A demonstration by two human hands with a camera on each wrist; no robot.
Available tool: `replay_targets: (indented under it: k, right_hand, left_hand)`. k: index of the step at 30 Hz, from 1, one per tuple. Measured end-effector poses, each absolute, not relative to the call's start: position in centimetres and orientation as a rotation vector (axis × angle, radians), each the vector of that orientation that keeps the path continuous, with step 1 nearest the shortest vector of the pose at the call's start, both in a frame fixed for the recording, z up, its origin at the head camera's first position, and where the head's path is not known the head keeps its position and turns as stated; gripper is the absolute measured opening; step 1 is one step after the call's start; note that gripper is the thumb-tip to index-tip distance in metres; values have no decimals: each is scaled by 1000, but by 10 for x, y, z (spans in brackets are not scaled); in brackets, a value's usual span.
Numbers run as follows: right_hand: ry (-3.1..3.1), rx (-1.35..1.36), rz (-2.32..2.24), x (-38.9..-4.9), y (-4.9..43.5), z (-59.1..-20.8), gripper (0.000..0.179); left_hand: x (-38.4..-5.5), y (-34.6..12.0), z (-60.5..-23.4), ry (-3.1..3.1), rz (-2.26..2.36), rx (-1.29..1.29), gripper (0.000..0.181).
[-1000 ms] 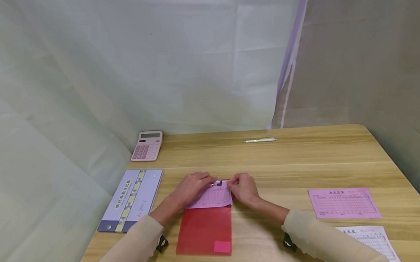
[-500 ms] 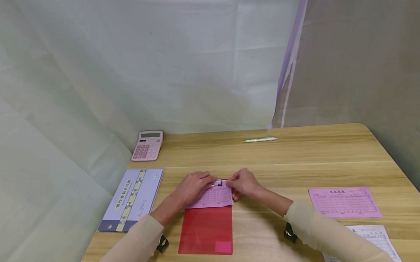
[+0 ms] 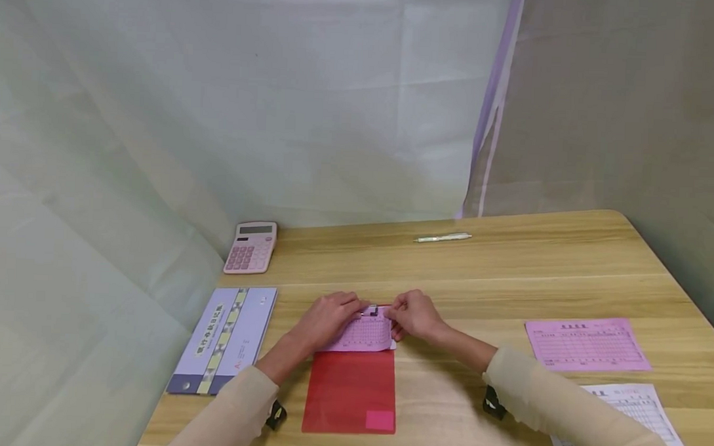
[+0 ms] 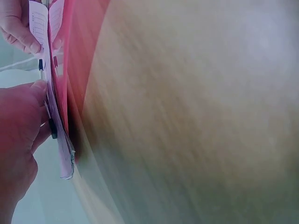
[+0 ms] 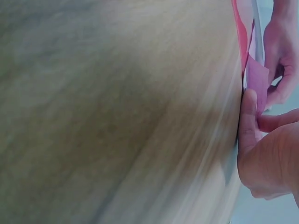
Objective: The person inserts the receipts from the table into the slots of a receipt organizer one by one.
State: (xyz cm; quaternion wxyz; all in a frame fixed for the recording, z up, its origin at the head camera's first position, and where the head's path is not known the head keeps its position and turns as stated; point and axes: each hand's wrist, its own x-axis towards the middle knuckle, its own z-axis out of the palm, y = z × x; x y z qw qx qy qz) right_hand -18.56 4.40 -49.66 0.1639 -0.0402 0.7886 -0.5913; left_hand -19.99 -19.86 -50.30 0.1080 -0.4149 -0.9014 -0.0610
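Two hands: both work at the far end of a red folder (image 3: 346,393), one on either side of its clip (image 3: 374,311).
Left hand: the left hand (image 3: 327,320) lies over the slip's far left part, thumb and fingers bent onto the clip.
Right hand: the right hand (image 3: 417,316) has thumb and finger together, clamped on the right edge of the pink slip (image 3: 361,335).
Folder: flat on the table (image 3: 508,281), long axis running near to far, clip at the far edge.
Pink slip: across the folder's far part, long axis left to right; its near right corner curls, baring a white edge beneath.
Slip print: a ruled grid, too small to read.
Bright pink label: the bright pink label (image 3: 379,420) sits in the folder's near right corner.
Lavender book: at left, the lavender book (image 3: 253,331) points near to far; its title seems to read 银行存款日记账, with a red A nearer.
Calculator: the pink calculator (image 3: 251,249) is beyond the book.
Pen: the pen (image 3: 442,238) lies left to right, far side.
Right side: a pink form (image 3: 587,344), bold heading illegible; nearer, a white form (image 3: 645,413), partly under the sleeve (image 3: 563,404).
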Motion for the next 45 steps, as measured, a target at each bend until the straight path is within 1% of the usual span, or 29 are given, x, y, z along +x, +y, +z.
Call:
replay_targets:
  k: [35, 45]
  right_hand:
    - [2327, -106, -1676, -184, 39, -499, 16]
    - [2313, -84, -1659, -184, 38, -497, 17]
  left_hand:
    - [-201, -200, -506, -2631, -170, -1224, 28]
    - [-202, -198, -503, -2687, -178, -1189, 29]
